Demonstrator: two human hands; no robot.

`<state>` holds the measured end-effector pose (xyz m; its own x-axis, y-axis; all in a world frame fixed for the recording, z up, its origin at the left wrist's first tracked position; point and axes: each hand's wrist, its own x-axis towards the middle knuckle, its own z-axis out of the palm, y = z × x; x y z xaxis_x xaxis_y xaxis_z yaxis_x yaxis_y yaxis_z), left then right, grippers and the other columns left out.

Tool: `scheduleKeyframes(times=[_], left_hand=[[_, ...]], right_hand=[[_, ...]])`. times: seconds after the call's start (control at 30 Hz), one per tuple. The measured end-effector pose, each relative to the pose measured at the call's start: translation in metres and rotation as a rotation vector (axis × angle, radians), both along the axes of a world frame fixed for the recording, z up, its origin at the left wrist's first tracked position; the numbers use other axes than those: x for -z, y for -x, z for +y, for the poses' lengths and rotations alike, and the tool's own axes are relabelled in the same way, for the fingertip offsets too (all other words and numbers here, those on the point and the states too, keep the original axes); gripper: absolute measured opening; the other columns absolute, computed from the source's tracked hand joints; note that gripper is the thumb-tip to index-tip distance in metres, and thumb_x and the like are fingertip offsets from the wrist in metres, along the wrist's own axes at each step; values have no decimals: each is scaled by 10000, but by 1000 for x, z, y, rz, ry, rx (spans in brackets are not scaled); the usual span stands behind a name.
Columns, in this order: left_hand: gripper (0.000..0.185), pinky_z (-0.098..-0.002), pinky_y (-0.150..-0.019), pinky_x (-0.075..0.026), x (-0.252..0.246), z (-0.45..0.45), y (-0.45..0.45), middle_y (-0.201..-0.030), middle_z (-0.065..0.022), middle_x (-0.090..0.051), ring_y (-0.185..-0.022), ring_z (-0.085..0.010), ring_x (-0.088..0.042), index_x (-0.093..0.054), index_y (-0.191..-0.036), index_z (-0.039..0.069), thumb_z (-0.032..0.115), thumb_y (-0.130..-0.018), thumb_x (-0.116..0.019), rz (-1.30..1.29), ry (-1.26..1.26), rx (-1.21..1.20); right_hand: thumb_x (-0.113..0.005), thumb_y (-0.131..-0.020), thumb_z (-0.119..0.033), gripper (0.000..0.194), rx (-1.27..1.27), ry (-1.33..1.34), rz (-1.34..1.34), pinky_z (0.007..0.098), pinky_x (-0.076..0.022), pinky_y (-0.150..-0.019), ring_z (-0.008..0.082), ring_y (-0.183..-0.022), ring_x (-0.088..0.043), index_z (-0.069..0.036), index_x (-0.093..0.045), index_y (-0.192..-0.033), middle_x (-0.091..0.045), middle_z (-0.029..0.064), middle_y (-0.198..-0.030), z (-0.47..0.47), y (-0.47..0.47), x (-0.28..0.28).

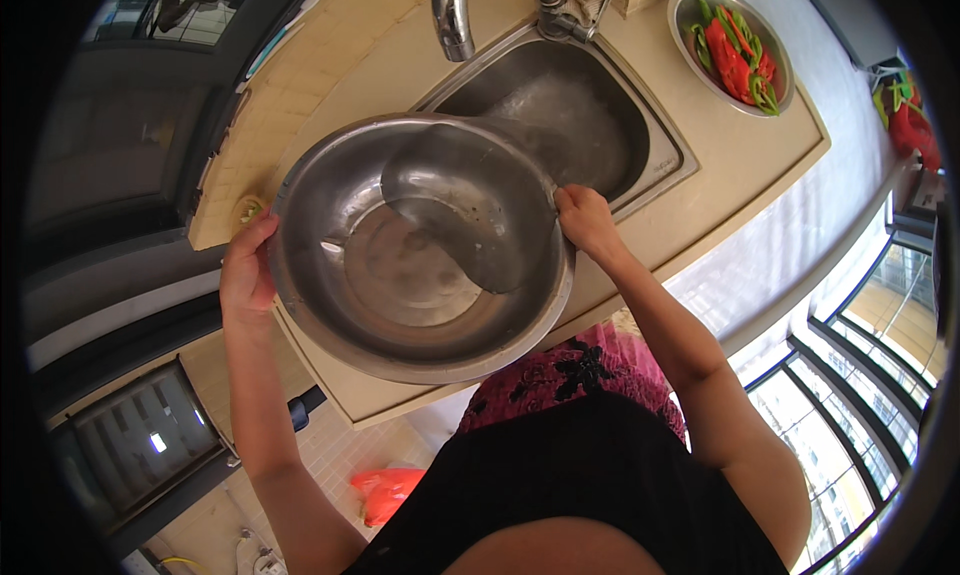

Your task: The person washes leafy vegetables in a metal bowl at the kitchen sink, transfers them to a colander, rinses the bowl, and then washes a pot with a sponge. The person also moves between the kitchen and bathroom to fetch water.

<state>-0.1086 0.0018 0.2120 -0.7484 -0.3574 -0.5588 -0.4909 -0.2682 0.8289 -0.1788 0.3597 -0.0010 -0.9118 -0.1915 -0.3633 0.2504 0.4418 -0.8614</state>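
A wide stainless steel basin is held between my two hands, over the counter and the near-left edge of the sink. My left hand grips its left rim, fingers hidden beneath. On the opposite side, my right hand is closed on the right rim. The basin looks tilted, with a little water and a few small specks gathered towards its right side. Behind it, the stainless steel sink is partly covered by the basin. A chrome faucet hangs above the sink's far edge.
A metal bowl of cut red and green peppers stands on the counter at the back right. More peppers show at the far right. A red plastic bag lies on the tiled floor, below the counter's front edge.
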Motion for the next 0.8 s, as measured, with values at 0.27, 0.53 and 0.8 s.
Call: scheduleKeyframes(times=[0.27, 0.53, 0.8], left_hand=[[351, -270, -864, -456, -39, 28, 47, -1094, -73, -617, -999, -149, -579, -536, -1201, 9, 101, -863, -546, -19, 102, 113], [354, -255, -807, -466, -54, 65, 137, -984, -59, -639, -899, -140, -594, -575, -1125, 6, 152, -813, -656, -44, 238, 225], [584, -260, -834, -459, -97, 133, 190, -1075, -59, -594, -941, -141, -582, -410, -1306, 34, 126, -793, -674, -33, 419, 402]], right_hand=[[-447, -856, -190, 292, -68, 246, -381, 376, -537, -511, 286, -633, -628, 56, -602, -836, -613, 190, -735, -2, 7, 1], [-547, -857, -155, 359, 91, 405, -430, 327, -477, -448, 202, -611, -610, -4, -484, -1177, -629, 138, -832, 11, 7, 12], [-615, -829, -157, 549, 60, 715, -805, 294, -460, -452, 157, -555, -568, -13, -371, -1298, -612, 118, -794, -24, -26, 14]])
